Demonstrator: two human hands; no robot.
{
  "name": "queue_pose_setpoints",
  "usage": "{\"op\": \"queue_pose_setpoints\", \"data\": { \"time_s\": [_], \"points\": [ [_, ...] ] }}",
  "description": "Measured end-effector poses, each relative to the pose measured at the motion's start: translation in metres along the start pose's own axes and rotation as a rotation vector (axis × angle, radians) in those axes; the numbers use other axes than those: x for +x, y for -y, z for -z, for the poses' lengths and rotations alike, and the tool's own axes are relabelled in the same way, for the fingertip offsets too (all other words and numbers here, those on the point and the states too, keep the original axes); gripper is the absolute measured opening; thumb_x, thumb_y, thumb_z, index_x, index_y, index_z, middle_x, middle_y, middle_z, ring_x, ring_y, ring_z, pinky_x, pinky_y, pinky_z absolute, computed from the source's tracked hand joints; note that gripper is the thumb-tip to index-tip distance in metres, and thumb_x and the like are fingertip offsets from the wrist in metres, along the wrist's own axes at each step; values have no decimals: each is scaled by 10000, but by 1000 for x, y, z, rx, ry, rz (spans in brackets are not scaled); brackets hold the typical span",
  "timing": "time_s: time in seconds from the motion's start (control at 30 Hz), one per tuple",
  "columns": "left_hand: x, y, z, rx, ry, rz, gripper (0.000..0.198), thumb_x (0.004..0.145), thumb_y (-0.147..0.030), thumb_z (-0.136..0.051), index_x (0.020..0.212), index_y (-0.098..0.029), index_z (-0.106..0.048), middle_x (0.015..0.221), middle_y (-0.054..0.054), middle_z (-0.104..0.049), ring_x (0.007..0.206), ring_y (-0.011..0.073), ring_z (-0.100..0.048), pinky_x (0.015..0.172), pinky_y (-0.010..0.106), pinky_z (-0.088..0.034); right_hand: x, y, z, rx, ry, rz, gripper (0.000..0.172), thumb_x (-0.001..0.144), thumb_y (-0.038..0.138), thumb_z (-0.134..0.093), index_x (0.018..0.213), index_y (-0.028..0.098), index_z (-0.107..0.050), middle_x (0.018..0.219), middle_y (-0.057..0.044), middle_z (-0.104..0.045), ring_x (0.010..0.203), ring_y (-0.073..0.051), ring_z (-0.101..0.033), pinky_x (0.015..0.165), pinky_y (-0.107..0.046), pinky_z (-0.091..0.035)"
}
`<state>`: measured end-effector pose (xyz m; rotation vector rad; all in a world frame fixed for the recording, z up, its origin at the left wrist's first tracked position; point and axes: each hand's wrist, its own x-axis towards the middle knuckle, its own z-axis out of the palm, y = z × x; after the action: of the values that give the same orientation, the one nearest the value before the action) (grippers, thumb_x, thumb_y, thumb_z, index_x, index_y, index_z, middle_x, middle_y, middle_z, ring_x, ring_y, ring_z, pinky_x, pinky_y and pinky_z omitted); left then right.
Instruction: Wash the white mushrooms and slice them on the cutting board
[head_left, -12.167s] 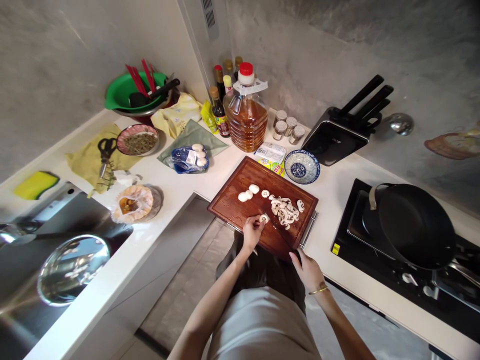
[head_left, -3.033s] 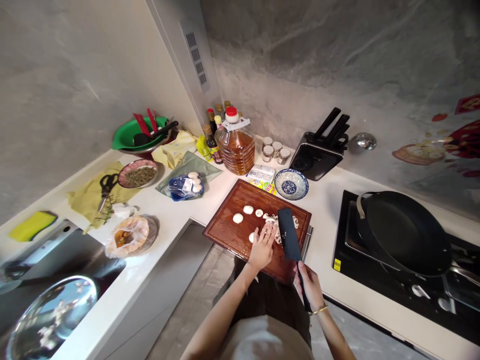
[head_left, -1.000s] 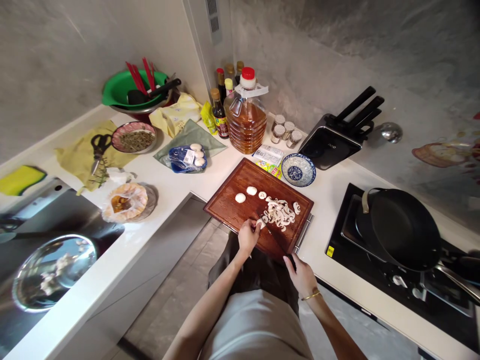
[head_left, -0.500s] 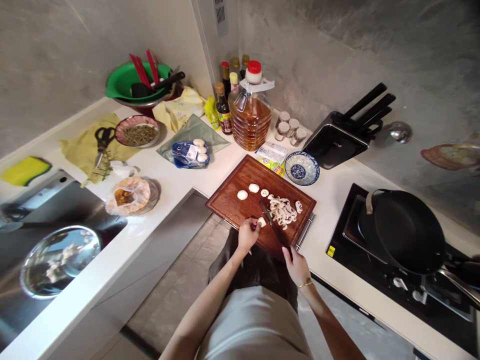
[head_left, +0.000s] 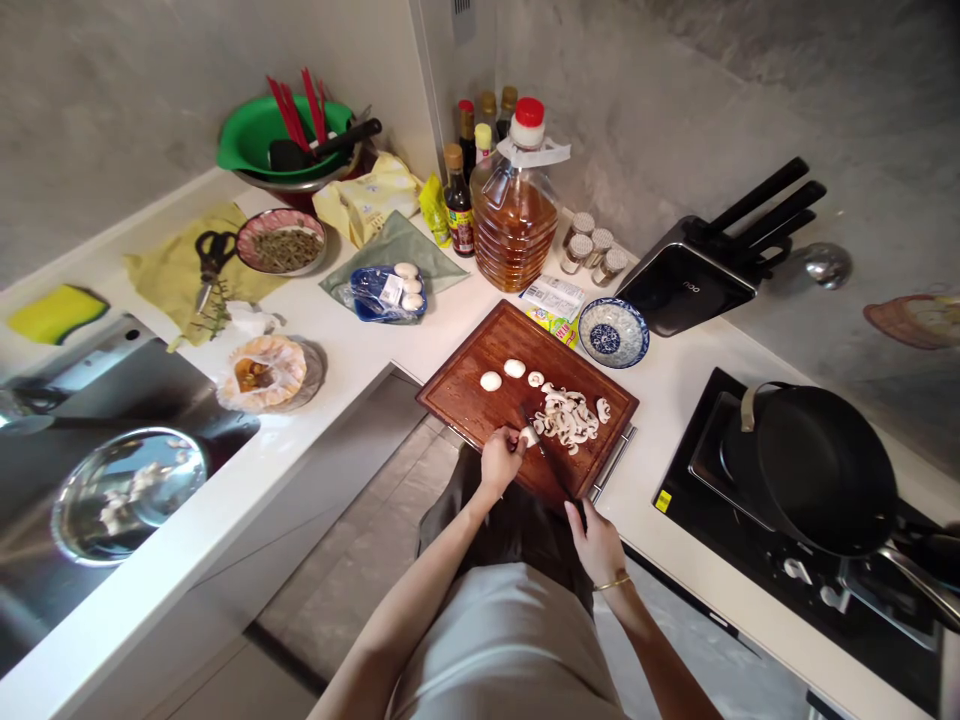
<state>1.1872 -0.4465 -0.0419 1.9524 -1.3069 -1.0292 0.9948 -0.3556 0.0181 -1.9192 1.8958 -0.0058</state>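
Note:
On the wooden cutting board [head_left: 469, 405], my left hand [head_left: 501, 462] is closed, its fingertips pinching a white mushroom [head_left: 529, 436]. My right hand [head_left: 598, 545] grips the handle of a dark-bladed knife [head_left: 553, 462]. The blade lies against the right side of that mushroom. Sliced mushrooms [head_left: 571, 418] form a loose pile right of the blade. Beyond my left hand sit two whole mushrooms [head_left: 502, 375] and a smaller one [head_left: 535, 379], stem side up.
A blue-patterned bowl [head_left: 613, 332] and a knife block [head_left: 686, 275] stand behind the board. The hob with a black pan [head_left: 825, 470] is at right. At left, a metal bowl [head_left: 71, 545] sits in the sink. A large oil bottle [head_left: 516, 225] and a blue mushroom tray [head_left: 367, 300] are behind.
The knife blade has come over to the pinched mushroom, where before it lay just beside it. The whole view has shifted slightly as the head moved.

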Motion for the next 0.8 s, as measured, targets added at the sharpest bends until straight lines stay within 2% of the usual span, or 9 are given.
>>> {"op": "queue_pose_setpoints", "data": {
  "time_s": [0.17,0.27,0.4,0.53,0.8],
  "points": [
    [2,-2,0,-2,22,20,94,789,-269,-573,776,-176,-579,747,23,-624,636,114,-564,631,227,-410,16,10,-19,-104,27,-54,587,942,522,-213,1084,116,-613,821,-141,-723,677,-243,-693,559,-277,-449],
    [3,-3,2,-20,29,22,94,786,-270,-575,776,-177,-579,756,22,-629,638,114,-566,630,226,-409,26,13,-26,-36,2,-48,596,947,514,-178,1054,125,-617,804,-128,-723,649,-224,-685,545,-271,-437],
    [2,-3,3,-36,24,28,112,782,-287,-583,773,-176,-575,743,17,-622,636,112,-565,624,224,-406,25,10,-16,79,-29,-19,610,945,523,-158,1023,131,-618,869,-133,-722,707,-217,-688,583,-265,-440],
    [2,-3,4,-37,21,36,117,778,-290,-586,766,-174,-574,722,8,-608,623,108,-558,624,224,-405,15,6,-2,62,11,-16,612,935,548,-197,1037,118,-621,828,-140,-723,711,-228,-691,590,-263,-434],
    [1,-6,5,-40,10,29,121,779,-288,-587,741,-175,-563,720,9,-604,627,113,-555,625,229,-403,3,7,0,8,19,-5,603,940,528,-213,1106,100,-605,913,-161,-719,774,-230,-697,645,-268,-466]
  ]
}}
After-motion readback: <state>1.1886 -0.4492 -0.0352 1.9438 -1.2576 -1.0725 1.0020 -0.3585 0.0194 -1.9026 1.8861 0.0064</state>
